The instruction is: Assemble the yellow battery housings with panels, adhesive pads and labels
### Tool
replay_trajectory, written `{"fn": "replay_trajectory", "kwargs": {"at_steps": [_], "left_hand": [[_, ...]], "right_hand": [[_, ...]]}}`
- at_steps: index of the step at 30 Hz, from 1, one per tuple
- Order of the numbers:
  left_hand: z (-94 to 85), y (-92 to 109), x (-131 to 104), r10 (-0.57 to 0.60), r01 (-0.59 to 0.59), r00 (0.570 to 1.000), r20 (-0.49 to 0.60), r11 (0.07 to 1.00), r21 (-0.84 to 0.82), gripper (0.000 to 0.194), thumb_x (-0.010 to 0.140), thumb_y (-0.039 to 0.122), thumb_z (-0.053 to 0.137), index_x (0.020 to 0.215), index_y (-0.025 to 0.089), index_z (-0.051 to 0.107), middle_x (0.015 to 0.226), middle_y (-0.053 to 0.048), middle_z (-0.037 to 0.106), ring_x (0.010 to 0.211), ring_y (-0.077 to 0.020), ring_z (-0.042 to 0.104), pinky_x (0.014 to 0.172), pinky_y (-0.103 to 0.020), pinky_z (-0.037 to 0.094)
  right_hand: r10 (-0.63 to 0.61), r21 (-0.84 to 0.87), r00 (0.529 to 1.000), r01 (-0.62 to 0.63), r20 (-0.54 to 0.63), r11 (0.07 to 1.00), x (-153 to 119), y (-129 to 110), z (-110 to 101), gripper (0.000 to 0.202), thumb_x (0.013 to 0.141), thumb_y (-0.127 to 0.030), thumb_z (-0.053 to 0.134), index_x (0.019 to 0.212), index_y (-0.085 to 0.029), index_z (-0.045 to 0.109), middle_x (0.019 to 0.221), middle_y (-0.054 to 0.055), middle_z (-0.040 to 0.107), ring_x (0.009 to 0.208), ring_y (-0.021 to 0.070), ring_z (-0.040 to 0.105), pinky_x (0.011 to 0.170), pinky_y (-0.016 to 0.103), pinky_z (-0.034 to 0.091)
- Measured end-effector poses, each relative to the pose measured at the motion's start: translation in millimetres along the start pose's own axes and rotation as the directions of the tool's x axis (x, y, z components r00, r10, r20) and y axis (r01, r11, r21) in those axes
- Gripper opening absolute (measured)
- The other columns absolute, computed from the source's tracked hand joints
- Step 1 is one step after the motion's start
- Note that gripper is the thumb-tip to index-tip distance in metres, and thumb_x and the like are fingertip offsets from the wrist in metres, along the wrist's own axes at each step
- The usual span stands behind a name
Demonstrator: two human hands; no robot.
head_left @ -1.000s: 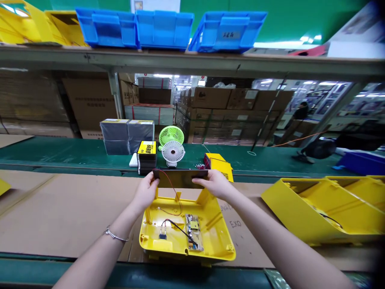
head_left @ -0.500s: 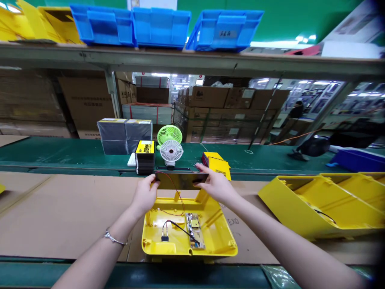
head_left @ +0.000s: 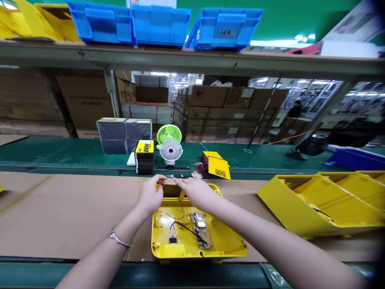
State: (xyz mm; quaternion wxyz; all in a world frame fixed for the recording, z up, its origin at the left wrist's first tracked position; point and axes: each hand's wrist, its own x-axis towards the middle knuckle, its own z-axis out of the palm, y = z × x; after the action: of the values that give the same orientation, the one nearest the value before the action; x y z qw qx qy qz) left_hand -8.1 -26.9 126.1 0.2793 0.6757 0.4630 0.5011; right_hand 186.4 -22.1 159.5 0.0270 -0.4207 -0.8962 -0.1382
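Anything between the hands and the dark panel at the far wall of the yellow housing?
Nothing visible. The left hand and right hand both rest on the dark panel, which sits at the far wall of the yellow housing. Only a thin red wire runs down from the panel between the hands; it does not block them.

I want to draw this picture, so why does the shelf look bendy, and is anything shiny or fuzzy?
Head view: the wide lens bows the shelf and smears the right corners dark; glare glints on the yellow tray floor beneath the left hand and right hand; the far warehouse looks soft.
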Motion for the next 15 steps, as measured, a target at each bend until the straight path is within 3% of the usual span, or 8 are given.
{"fn": "replay_trajectory", "kwargs": {"at_steps": [2,5,11,15], "left_hand": [[0.3,1.2,-0.2,-0.01,0.01,1.0,0.004,1.0,-0.001,0.032,0.071,0.005,0.043,0.093,0.02,0.06,0.092,-0.005,0.066,0.09,-0.0195,0.061,0.084,-0.035,0.046],[0.8,2.8,-0.4,-0.027,0.027,1.0,0.008,1.0,-0.001,0.033,0.071,0.005,0.043,0.094,0.02,0.06,0.093,-0.006,0.066,0.091,-0.0196,0.061,0.085,-0.035,0.046],[-3.6,-5.0,6.4,-0.101,0.1,0.993,0.063,0.995,0.022,0.026,0.075,0.016,0.046,0.098,0.018,0.06,0.096,-0.007,0.067,0.091,-0.0188,0.061,0.083,-0.031,0.046],[-13.8,-9.7,15.0,-0.177,0.163,0.971,0.162,0.982,0.096,0.029,0.079,0.037,0.046,0.082,0.015,0.065,0.083,-0.007,0.069,0.079,-0.0216,0.062,0.07,-0.033,0.048]], "right_hand": [[0.054,0.009,0.998,-0.055,0.042,0.998,2.5,4.5,-8.2,0.03,0.081,-0.013,0.049,0.108,-0.02,0.061,0.087,0.007,0.065,0.082,0.0195,0.06,0.073,0.027,0.041],[0.108,-0.008,0.993,-0.108,0.036,0.994,7.2,4.7,-15.6,0.015,0.082,-0.02,0.051,0.086,-0.016,0.064,0.081,0.009,0.064,0.077,0.0201,0.06,0.068,0.027,0.04],[0.129,-0.025,0.991,-0.13,-0.025,0.991,7.1,-5.2,-22.9,0.013,0.082,-0.024,0.052,0.086,-0.016,0.061,0.086,0.009,0.063,0.083,0.0209,0.057,0.069,0.027,0.04],[0.147,-0.021,0.989,-0.148,-0.036,0.989,7.0,-17.7,-30.5,0.027,0.09,-0.024,0.037,0.09,-0.014,0.062,0.09,0.012,0.063,0.088,0.0226,0.057,0.076,0.031,0.039]]}}
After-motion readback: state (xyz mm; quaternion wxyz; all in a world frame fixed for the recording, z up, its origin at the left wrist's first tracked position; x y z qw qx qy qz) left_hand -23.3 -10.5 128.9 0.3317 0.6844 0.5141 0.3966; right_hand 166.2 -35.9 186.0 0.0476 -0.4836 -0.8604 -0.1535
